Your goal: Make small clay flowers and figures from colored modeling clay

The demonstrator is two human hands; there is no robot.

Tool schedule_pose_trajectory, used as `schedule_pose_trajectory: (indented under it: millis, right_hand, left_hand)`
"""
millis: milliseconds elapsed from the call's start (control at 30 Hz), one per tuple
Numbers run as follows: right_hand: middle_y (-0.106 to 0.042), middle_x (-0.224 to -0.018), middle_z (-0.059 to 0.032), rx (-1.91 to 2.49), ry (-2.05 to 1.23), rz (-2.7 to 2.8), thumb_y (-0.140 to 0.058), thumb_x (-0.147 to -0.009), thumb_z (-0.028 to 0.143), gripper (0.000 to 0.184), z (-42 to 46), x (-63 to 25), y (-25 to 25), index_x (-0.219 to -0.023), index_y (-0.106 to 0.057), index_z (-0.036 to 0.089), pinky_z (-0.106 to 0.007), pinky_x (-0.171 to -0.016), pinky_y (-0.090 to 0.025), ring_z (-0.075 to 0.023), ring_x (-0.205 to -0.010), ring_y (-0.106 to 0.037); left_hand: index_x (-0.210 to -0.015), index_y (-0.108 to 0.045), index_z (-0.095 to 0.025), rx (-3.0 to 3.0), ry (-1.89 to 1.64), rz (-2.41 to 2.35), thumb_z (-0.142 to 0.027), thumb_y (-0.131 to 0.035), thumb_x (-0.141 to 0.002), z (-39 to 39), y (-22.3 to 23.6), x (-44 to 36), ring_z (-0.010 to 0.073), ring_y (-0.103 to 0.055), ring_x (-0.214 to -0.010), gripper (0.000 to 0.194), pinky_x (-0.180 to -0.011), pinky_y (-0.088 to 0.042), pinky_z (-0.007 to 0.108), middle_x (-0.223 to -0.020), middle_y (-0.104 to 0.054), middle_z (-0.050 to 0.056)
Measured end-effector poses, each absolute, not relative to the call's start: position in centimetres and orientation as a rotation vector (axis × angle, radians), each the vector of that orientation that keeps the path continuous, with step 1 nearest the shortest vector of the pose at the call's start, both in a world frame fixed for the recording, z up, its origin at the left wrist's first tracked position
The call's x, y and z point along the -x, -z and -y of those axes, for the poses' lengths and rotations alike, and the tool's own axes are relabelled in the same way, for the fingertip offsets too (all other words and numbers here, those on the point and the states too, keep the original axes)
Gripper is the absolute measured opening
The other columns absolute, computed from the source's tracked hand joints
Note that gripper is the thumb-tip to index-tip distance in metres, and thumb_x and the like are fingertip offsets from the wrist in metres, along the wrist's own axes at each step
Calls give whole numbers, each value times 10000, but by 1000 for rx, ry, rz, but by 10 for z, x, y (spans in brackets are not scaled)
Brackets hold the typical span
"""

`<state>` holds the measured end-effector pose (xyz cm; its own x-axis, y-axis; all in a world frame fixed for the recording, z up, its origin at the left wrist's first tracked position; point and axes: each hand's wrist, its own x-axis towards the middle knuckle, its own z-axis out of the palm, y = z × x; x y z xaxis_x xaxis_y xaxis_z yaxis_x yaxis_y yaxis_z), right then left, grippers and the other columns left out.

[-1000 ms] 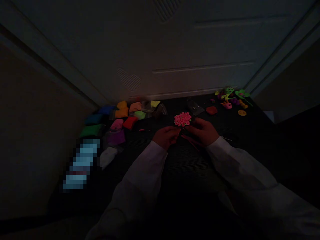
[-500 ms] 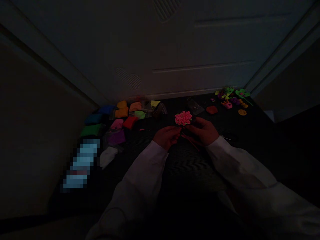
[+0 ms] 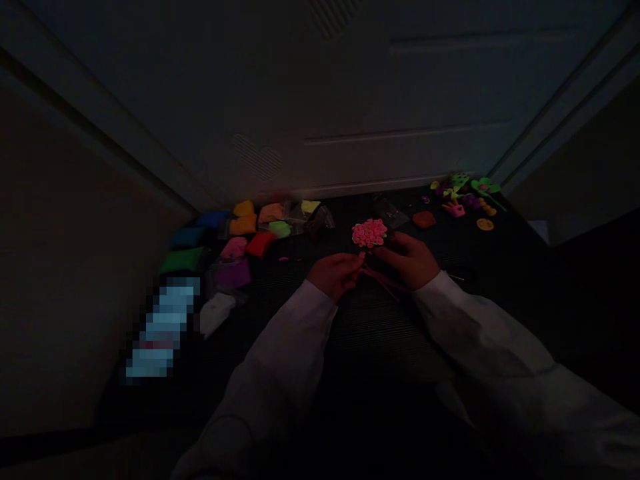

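The scene is very dark. A pink clay flower head (image 3: 369, 233), made of several small round bits, stands just above both hands on a dark mat (image 3: 370, 327). My right hand (image 3: 411, 260) is closed around its base, with a thin pink stick (image 3: 383, 280) running down under the hand. My left hand (image 3: 334, 275) is pinched, fingertips touching the stem just below the flower. Both arms wear pale long sleeves.
Several bright clay bags (image 3: 235, 237) lie in a heap at the left, by a white lump (image 3: 216, 312). Small finished clay figures (image 3: 463, 197) and a red clay piece (image 3: 424, 219) sit at the back right. A pale door (image 3: 380, 120) closes the far side.
The flower has shifted slightly right and up with my right hand. My left hand's fingertips have stayed at the stem.
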<state>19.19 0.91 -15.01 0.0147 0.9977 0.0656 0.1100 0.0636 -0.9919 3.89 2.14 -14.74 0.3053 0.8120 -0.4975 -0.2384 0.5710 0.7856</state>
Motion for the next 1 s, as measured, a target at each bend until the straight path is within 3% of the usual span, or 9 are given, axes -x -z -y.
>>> schedule_pose_trajectory:
  millis: [333, 433, 567, 767, 1000]
  right_hand:
    - [-632, -871, -17, 1249, -1074, 1265, -612, -640, 334, 286, -11, -193, 151, -886, -599, 190, -325, -747, -427, -164, -815, -568]
    - [-638, -861, -12, 1227, -1098, 1208, -623, -628, 327, 288, -11, -192, 152, -884, -600, 197, -331, -759, -428, -167, -814, -573]
    - [-644, -846, -4, 1179, -1116, 1166, -628, -626, 299, 253, -11, -193, 150, -858, -610, 200, -329, -783, -422, -161, -809, -580]
    - [-645, -842, -5, 1161, -1127, 1154, -630, -629, 303, 244, -12, -194, 149, -848, -609, 198, -325, -792, -425, -154, -813, -583]
    - [-645, -822, -6, 1183, -1119, 1145, -633, -625, 305, 241, -12, -194, 150, -837, -612, 192, -332, -785, -425, -158, -794, -584]
  left_hand:
    - [-598, -590, -135, -679, -787, -1007, -250, -594, -559, -23, 147, -35, 80, -477, -467, 122, -421, -316, 200, -534, -554, 12]
    - [-613, -598, -159, -930, -931, -1125, -235, -610, -559, -21, 148, -35, 82, -465, -477, 94, -447, -319, 210, -536, -558, -7]
    - [-706, -628, -188, -1446, -1144, -1339, -217, -610, -593, -13, 141, -37, 119, -511, -628, 118, -603, -379, 243, -672, -595, 5]
    - [-752, -633, -196, -1891, -1224, -1397, -230, -567, -663, -5, 138, -40, 169, -527, -802, 116, -765, -371, 287, -806, -607, 51]
    - [-761, -637, -185, -2054, -1300, -1378, -242, -561, -688, -7, 144, -38, 171, -552, -799, 120, -767, -398, 292, -787, -627, 59]
